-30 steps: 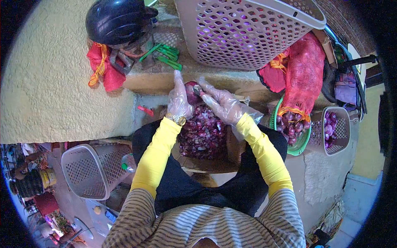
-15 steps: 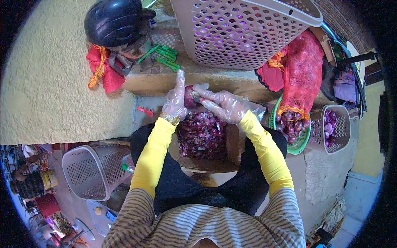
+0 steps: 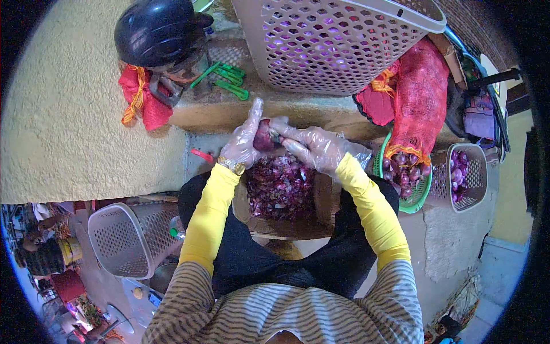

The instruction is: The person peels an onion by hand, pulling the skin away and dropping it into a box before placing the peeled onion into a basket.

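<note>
A red onion sits in the grip of my left hand, which wears a clear plastic glove, its thumb pointing up. My right hand, gloved the same way, has its fingers closed against the onion's right side. Something small and dark shows at its fingertips, too little to name. Directly below both hands, a cardboard box between my knees contains a heap of onion skins.
A large perforated basket of onions stands on the ledge. At right, a red mesh sack spills onions into a green basket, beside a smaller onion basket. Green-handled tools lie near a black helmet. Another basket lies left.
The onion has turned a little in my left hand, and more of its dark red side shows. My right fingers have shifted slightly on it. The camera view has moved slightly.
</note>
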A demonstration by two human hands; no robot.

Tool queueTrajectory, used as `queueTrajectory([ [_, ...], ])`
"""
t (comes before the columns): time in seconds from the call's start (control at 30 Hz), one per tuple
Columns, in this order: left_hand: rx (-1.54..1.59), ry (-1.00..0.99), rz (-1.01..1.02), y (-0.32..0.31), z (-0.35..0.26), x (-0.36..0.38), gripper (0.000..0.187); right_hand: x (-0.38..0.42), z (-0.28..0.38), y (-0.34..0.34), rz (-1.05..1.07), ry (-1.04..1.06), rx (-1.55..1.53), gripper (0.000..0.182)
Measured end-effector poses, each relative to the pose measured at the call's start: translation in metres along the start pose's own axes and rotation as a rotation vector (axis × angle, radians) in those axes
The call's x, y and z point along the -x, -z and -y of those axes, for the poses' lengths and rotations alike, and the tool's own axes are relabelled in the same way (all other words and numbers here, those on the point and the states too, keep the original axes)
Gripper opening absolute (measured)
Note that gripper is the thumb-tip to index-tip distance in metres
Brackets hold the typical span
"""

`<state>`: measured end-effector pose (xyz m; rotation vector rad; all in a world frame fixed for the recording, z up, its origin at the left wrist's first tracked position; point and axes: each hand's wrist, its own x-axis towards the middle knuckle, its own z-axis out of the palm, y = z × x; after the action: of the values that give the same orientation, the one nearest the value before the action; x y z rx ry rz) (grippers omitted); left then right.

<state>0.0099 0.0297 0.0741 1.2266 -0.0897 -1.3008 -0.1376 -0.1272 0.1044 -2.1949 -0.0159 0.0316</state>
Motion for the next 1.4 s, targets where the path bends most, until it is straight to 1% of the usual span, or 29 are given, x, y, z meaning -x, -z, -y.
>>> queueTrajectory([
  [0.03,-0.022,-0.23,0.003,0.013,0.019,-0.016,0.08,0.0,-0.002,-0.003,-0.001,0.0,-0.001,0.048],
  [0.07,-0.044,-0.461,0.008,0.012,0.022,-0.019,0.075,-0.001,-0.007,-0.008,-0.081,0.019,-0.038,0.048],
  [0.1,-0.044,-0.462,0.008,0.014,0.025,-0.019,0.075,-0.002,-0.01,-0.011,-0.16,0.039,-0.075,0.047],
  [0.17,-0.172,-0.689,0.15,0.0,0.014,0.003,0.073,-0.002,-0.007,-0.011,-0.135,0.005,-0.056,0.047],
  [0.2,-0.172,-0.688,0.149,0.004,0.015,-0.003,0.073,-0.001,-0.005,-0.01,-0.11,-0.032,-0.037,0.046],
  [0.27,-0.049,-0.392,0.069,0.008,0.011,-0.014,0.072,0.0,0.008,-0.004,-0.09,-0.04,0.017,0.046],
  [0.3,-0.05,-0.393,0.07,0.012,0.011,-0.015,0.072,0.0,0.012,-0.003,-0.072,-0.047,0.07,0.045],
  [0.37,0.223,-0.118,0.066,0.002,-0.004,-0.002,0.073,-0.001,0.004,-0.011,-0.117,0.018,0.03,0.044],
  [0.47,0.207,-0.111,0.066,0.003,-0.005,-0.003,0.071,-0.001,-0.001,-0.02,-0.199,0.137,-0.105,0.043],
  [0.5,0.208,-0.112,0.067,0.004,-0.003,-0.004,0.071,-0.001,-0.001,-0.023,-0.235,0.189,-0.198,0.043],
  [0.57,-0.018,-0.347,0.007,0.009,0.007,-0.008,0.069,-0.001,-0.005,-0.03,-0.226,0.154,-0.295,0.043],
  [0.6,-0.017,-0.347,0.006,0.013,0.01,-0.012,0.069,-0.001,-0.007,-0.033,-0.217,0.117,-0.394,0.043],
  [0.73,-0.067,-0.406,0.008,0.023,0.012,-0.018,0.067,-0.001,-0.007,-0.034,-0.236,0.177,-0.431,0.044],
  [0.77,-0.085,-0.431,0.005,0.022,0.011,-0.015,0.066,0.004,0.002,-0.028,-0.174,0.105,-0.429,0.046],
  [0.8,-0.084,-0.432,0.002,0.022,0.009,-0.01,0.066,0.007,0.005,-0.025,-0.113,0.033,-0.427,0.049],
  [0.83,-0.159,-0.383,-0.009,0.018,0.002,0.002,0.066,0.008,-0.001,-0.027,-0.111,0.034,-0.428,0.049],
  [0.9,-0.233,-0.332,-0.016,0.015,-0.002,0.008,0.066,0.008,-0.021,-0.032,-0.19,0.131,-0.216,0.05],
  [0.93,-0.144,-0.312,-0.043,0.015,-0.002,0.007,0.059,0.009,-0.024,-0.032,-0.19,0.131,-0.215,0.05],
  [0.97,-0.055,-0.293,-0.07,0.015,-0.002,0.007,0.077,0.01,-0.026,-0.031,-0.141,0.069,-0.283,0.048],
  [1.0,-0.055,-0.292,-0.07,0.017,0.001,0.005,0.077,0.011,-0.027,-0.031,-0.091,0.006,-0.351,0.046],
  [1.03,-0.239,-0.507,-0.049,0.02,0.008,0.001,0.062,0.012,-0.02,-0.025,-0.091,0.005,-0.351,0.046],
  [1.07,-0.425,-0.72,-0.026,0.023,0.014,-0.002,0.06,0.012,-0.008,-0.014,-0.065,-0.079,-0.236,0.043],
  [1.1,-0.426,-0.721,-0.025,0.027,0.017,-0.007,0.06,0.011,-0.001,-0.007,-0.038,-0.16,-0.121,0.04],
  [1.13,-0.551,-0.778,0.0,0.029,0.015,-0.007,0.081,0.009,-0.002,-0.006,-0.039,-0.159,-0.121,0.04],
  [1.17,-0.675,-0.833,0.025,0.031,0.014,-0.008,0.12,0.007,-0.002,-0.005,-0.104,-0.058,-0.004,0.039],
  [1.2,-0.675,-0.832,0.027,0.029,0.016,-0.009,0.12,0.006,-0.003,-0.005,-0.169,0.042,0.115,0.039],
  [1.27,0.17,-0.326,-0.004,0.01,0.007,-0.002,0.126,0.006,0.001,-0.002,-0.19,0.01,0.169,0.038],
  [1.33,0.222,-0.342,0.045,0.011,0.01,-0.002,0.128,0.004,0.003,-0.003,-0.211,-0.02,0.222,0.038],
  [1.4,0.276,-0.353,0.096,0.015,0.018,-0.008,0.13,0.003,0.001,-0.006,-0.25,-0.009,0.12,0.035],
])
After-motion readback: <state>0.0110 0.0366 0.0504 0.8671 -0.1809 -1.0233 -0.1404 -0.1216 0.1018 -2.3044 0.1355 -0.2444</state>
